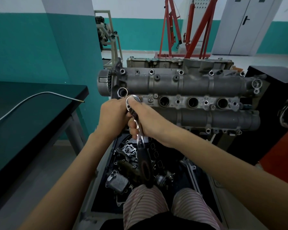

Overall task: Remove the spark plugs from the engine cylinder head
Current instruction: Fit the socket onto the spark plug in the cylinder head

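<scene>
A grey engine cylinder head stands in front of me with a row of round spark plug wells; three of them lie open to the right. A chrome ratchet wrench with a black handle sits head-down over the leftmost well, which is hidden under it. My right hand grips the ratchet's neck just below the head. My left hand holds the tool from the left side, fingers curled against it. No spark plug is visible.
A dark tray of loose engine parts lies below the head, near my knees. A dark table with a bent metal tube stands at the left. A black and orange cabinet is at the right, a red engine hoist behind.
</scene>
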`<action>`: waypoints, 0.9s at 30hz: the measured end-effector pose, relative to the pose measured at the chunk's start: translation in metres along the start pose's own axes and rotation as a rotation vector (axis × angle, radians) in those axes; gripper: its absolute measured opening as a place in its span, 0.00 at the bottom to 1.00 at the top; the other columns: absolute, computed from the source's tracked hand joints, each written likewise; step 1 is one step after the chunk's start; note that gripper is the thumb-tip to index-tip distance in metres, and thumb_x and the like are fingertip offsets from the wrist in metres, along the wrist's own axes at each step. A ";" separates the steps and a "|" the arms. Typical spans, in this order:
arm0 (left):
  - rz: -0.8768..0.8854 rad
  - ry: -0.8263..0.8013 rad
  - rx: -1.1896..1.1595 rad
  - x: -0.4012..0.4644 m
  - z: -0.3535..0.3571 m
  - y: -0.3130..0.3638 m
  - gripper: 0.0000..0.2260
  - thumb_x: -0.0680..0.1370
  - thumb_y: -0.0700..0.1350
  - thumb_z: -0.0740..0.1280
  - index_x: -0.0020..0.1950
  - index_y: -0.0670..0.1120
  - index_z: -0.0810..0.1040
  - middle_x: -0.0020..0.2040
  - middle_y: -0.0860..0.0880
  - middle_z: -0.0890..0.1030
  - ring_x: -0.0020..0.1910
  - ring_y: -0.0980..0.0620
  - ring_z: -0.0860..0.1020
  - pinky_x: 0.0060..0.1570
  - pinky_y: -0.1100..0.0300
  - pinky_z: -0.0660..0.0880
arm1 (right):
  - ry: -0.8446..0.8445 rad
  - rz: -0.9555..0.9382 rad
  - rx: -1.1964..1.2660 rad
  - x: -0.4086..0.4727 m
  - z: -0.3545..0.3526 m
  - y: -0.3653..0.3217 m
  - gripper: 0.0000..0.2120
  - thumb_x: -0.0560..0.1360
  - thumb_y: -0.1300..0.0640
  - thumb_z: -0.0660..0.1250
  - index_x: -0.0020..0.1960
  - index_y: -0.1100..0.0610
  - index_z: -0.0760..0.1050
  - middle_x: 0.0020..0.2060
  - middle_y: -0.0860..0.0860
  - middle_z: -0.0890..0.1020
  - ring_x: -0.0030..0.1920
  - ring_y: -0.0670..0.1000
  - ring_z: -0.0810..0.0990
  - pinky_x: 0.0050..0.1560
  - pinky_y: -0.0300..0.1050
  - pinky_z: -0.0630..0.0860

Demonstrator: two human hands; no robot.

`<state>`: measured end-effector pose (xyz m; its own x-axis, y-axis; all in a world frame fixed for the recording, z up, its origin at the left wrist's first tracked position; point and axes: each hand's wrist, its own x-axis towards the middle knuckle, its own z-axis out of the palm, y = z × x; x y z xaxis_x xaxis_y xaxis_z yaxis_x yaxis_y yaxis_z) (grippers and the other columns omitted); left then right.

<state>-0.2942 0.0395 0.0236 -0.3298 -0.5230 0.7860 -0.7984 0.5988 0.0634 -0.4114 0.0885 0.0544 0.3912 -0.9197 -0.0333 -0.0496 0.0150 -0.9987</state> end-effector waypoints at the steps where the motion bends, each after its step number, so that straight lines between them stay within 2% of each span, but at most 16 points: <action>1: 0.000 0.002 -0.001 0.000 0.000 0.001 0.14 0.69 0.45 0.57 0.38 0.41 0.81 0.25 0.46 0.76 0.20 0.47 0.71 0.30 0.63 0.61 | 0.058 -0.044 -0.008 0.001 0.001 0.002 0.17 0.80 0.46 0.51 0.41 0.57 0.64 0.27 0.51 0.65 0.22 0.46 0.65 0.23 0.35 0.65; 4: -0.041 0.017 -0.020 0.000 0.002 0.000 0.15 0.72 0.47 0.57 0.40 0.43 0.82 0.26 0.49 0.77 0.22 0.47 0.71 0.30 0.64 0.57 | 0.198 -0.126 -0.040 0.003 0.003 0.007 0.16 0.79 0.46 0.56 0.39 0.56 0.66 0.24 0.45 0.68 0.21 0.41 0.64 0.23 0.36 0.61; 6: -0.046 0.046 -0.016 0.000 0.004 0.001 0.13 0.72 0.46 0.58 0.35 0.43 0.79 0.24 0.49 0.75 0.20 0.48 0.70 0.26 0.68 0.51 | 0.308 -0.192 -0.189 0.005 0.002 0.010 0.15 0.78 0.45 0.57 0.35 0.51 0.67 0.22 0.40 0.70 0.23 0.39 0.67 0.28 0.36 0.61; 8: -0.037 0.075 -0.014 0.001 0.004 0.002 0.11 0.71 0.44 0.58 0.32 0.43 0.76 0.23 0.49 0.73 0.19 0.49 0.68 0.30 0.72 0.51 | 0.361 -0.236 -0.220 0.006 0.003 0.011 0.15 0.78 0.46 0.58 0.34 0.48 0.68 0.25 0.40 0.70 0.26 0.39 0.68 0.30 0.36 0.61; 12: -0.012 0.117 -0.028 0.002 0.003 0.002 0.10 0.71 0.44 0.59 0.31 0.45 0.75 0.23 0.50 0.72 0.22 0.54 0.61 0.32 0.74 0.49 | 0.361 -0.250 -0.209 0.004 0.003 0.009 0.15 0.78 0.46 0.58 0.33 0.48 0.68 0.25 0.40 0.70 0.24 0.38 0.68 0.30 0.35 0.61; 15: -0.035 0.083 0.020 0.002 0.005 0.001 0.10 0.70 0.44 0.57 0.28 0.47 0.69 0.22 0.49 0.72 0.19 0.51 0.67 0.28 0.72 0.49 | 0.326 -0.343 -0.258 -0.003 0.005 0.006 0.12 0.78 0.49 0.59 0.37 0.50 0.71 0.28 0.41 0.73 0.28 0.37 0.72 0.32 0.33 0.66; 17: -0.063 0.075 0.043 0.002 0.006 -0.001 0.12 0.69 0.45 0.55 0.28 0.44 0.71 0.21 0.48 0.72 0.18 0.49 0.70 0.26 0.70 0.50 | 0.296 -0.416 -0.324 -0.007 0.005 0.000 0.12 0.79 0.50 0.58 0.40 0.52 0.72 0.29 0.42 0.74 0.29 0.37 0.74 0.31 0.29 0.68; 19: -0.048 0.093 0.031 0.002 0.006 0.000 0.13 0.71 0.45 0.57 0.29 0.42 0.73 0.22 0.47 0.73 0.18 0.48 0.69 0.27 0.70 0.52 | 0.321 -0.458 -0.358 -0.003 -0.003 -0.014 0.14 0.79 0.50 0.58 0.36 0.52 0.70 0.26 0.43 0.72 0.25 0.38 0.71 0.27 0.29 0.65; 20: -0.040 0.095 0.023 0.001 0.006 0.001 0.12 0.73 0.45 0.59 0.33 0.43 0.76 0.23 0.47 0.75 0.19 0.47 0.71 0.27 0.68 0.56 | 0.347 -0.477 -0.386 0.002 -0.009 -0.023 0.15 0.79 0.51 0.58 0.35 0.52 0.69 0.26 0.43 0.72 0.24 0.38 0.69 0.26 0.30 0.65; 23: -0.057 0.078 0.017 0.000 0.006 0.000 0.07 0.75 0.47 0.66 0.46 0.47 0.83 0.32 0.48 0.82 0.26 0.46 0.76 0.31 0.63 0.64 | 0.422 -0.544 -0.669 0.030 -0.035 -0.050 0.15 0.80 0.52 0.56 0.35 0.52 0.64 0.28 0.45 0.69 0.24 0.39 0.67 0.28 0.27 0.65; 25: -0.079 0.066 0.007 -0.001 0.006 0.000 0.08 0.75 0.48 0.67 0.48 0.48 0.83 0.34 0.48 0.83 0.27 0.46 0.77 0.31 0.63 0.66 | 0.449 -0.522 -0.985 0.055 -0.055 -0.063 0.14 0.80 0.49 0.55 0.39 0.54 0.65 0.32 0.46 0.70 0.30 0.40 0.67 0.32 0.29 0.66; 27: -0.087 0.060 0.000 0.000 0.005 0.000 0.09 0.75 0.49 0.66 0.48 0.47 0.83 0.34 0.48 0.83 0.27 0.45 0.77 0.31 0.62 0.68 | 0.414 -0.502 -1.258 0.078 -0.071 -0.070 0.14 0.79 0.46 0.55 0.48 0.58 0.68 0.39 0.49 0.73 0.37 0.47 0.71 0.40 0.38 0.68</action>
<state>-0.2971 0.0367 0.0199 -0.2286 -0.5356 0.8129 -0.8225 0.5530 0.1331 -0.4428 -0.0125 0.1245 0.3292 -0.7725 0.5430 -0.8473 -0.4954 -0.1912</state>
